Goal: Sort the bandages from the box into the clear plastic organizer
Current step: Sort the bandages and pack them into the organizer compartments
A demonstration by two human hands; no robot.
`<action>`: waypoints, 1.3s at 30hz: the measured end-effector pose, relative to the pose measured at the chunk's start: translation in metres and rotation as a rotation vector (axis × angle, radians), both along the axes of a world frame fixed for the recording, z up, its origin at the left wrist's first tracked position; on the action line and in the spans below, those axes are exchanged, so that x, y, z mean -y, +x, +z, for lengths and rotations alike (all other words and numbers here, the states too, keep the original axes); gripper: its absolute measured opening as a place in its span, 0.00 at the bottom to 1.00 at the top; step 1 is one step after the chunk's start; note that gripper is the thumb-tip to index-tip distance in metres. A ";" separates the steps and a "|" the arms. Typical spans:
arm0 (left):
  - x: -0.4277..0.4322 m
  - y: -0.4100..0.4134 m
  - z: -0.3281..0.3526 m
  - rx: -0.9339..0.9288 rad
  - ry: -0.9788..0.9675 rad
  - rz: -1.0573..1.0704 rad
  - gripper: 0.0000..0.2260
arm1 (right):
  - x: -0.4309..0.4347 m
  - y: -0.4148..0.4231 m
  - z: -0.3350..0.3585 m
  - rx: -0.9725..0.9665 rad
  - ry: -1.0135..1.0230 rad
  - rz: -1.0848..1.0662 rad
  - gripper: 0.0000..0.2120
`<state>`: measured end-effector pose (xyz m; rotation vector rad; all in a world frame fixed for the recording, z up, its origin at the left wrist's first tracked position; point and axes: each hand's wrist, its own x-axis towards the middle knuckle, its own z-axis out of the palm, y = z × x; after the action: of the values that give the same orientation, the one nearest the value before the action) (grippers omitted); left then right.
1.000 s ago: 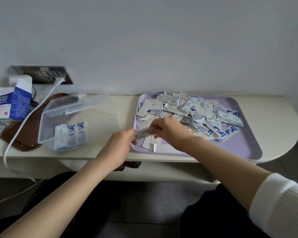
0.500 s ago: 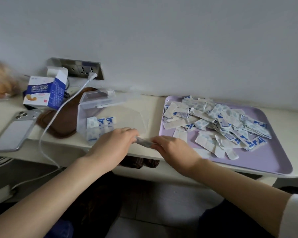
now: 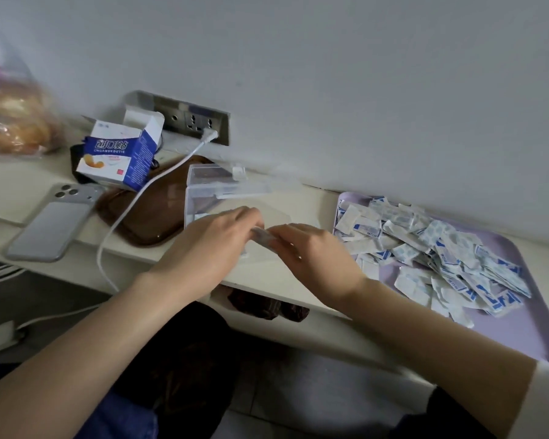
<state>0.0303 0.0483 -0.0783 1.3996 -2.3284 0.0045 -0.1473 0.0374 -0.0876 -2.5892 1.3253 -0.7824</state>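
Well, a long cream shelf (image 3: 29, 185) runs along the wall. On its right end lies a big purple tray (image 3: 520, 327), and a heap of bandages (image 3: 431, 248) in white and blue wrappers is piled on it. Far to the left sits a clear bag of bread (image 3: 10, 122). A brown tray (image 3: 149, 217) lies near the middle of the shelf. The clear plastic organizer (image 3: 203, 191) stands just beside it, between the brown tray and the purple one, with its lid up at the back. The hands hide most of its inside, so I cannot tell what is in it.

A silver phone (image 3: 51, 229) lies face down near the front edge on the left. Behind it stands the bandage box (image 3: 121, 153), blue and white, with its top flap open.

The left hand (image 3: 210, 248) and the right hand (image 3: 314, 251) meet right over the front of the organizer. Each one pinches an end of a small stack of bandages (image 3: 262, 237) held between them. A white cable (image 3: 124, 217) runs from the wall socket (image 3: 191, 117) across the brown tray and hangs off the shelf.
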 end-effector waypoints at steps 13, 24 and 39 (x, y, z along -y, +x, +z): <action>0.013 0.034 -0.006 0.110 0.201 0.198 0.10 | 0.071 0.042 0.015 0.084 0.372 -0.304 0.19; 0.011 0.033 -0.007 0.089 0.175 0.226 0.09 | 0.101 0.057 -0.005 -0.548 0.706 -0.449 0.19; 0.009 0.032 -0.004 0.088 0.206 0.230 0.08 | 0.095 0.076 -0.002 -0.669 0.820 -0.413 0.07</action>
<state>0.0619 0.0388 -0.0822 1.7969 -2.2765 -0.1114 -0.0716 -0.0572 -0.0892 -1.9423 1.8446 0.5903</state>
